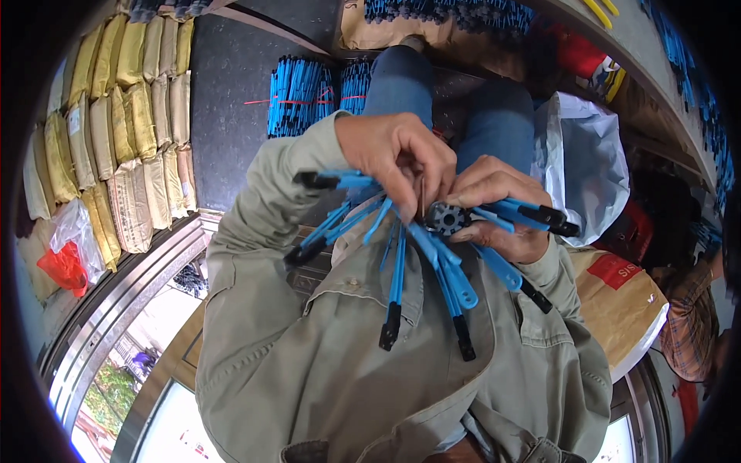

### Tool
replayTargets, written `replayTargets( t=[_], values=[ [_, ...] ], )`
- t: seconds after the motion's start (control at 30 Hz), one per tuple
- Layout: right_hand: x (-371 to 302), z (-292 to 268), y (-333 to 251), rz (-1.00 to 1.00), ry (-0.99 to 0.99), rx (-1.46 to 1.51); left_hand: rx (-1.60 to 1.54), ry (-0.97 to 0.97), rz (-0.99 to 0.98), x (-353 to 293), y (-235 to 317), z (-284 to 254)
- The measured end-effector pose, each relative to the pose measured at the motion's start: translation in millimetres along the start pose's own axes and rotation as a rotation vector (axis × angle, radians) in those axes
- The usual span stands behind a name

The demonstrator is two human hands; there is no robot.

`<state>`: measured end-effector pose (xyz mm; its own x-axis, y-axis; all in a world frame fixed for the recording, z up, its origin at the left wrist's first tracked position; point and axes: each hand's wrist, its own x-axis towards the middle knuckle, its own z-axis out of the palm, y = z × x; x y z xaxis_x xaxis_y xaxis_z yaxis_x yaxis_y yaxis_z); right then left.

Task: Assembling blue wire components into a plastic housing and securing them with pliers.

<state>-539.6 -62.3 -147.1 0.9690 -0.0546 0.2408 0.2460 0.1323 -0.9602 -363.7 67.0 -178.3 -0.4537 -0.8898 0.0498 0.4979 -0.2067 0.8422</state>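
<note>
Above my lap, my right hand (502, 204) is closed round a black notched round hub (447, 218) and some blue strips with black ends (525, 212). My left hand (405, 158) is pinched just beside the hub, and a thin wire (421, 199) shows at its fingertips. More long blue strips (399, 278) fan out from the hub toward my jacket, most with black tips. One blue strip (461, 289) ends in a rounded tip with small holes. The fingers hide where the strips meet the hub.
Past my left arm stand bundles of blue strips (292, 96) tied with red bands. Wrapped packages (143, 116) are stacked far left. A white plastic bag (583, 162) and a brown paper bag (617, 309) sit at right, near a person's plaid clothing (683, 324).
</note>
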Motion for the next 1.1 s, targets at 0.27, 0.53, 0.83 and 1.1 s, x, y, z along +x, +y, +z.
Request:
replayTargets(
  t=[0.27,0.53,0.83,1.1],
  values=[
    [-2,2,0,0.012,-0.075,-0.003,0.425,0.166,0.326,-9,-3,30],
    [-4,8,-3,0.000,-0.044,-0.021,0.508,0.319,0.345,-14,-6,42],
    [-2,3,3,-0.034,-0.149,0.064,0.555,0.221,0.299,-11,3,34],
    [10,2,-13,0.271,-0.057,0.192,0.308,0.173,0.029,-3,6,20]
  ],
)
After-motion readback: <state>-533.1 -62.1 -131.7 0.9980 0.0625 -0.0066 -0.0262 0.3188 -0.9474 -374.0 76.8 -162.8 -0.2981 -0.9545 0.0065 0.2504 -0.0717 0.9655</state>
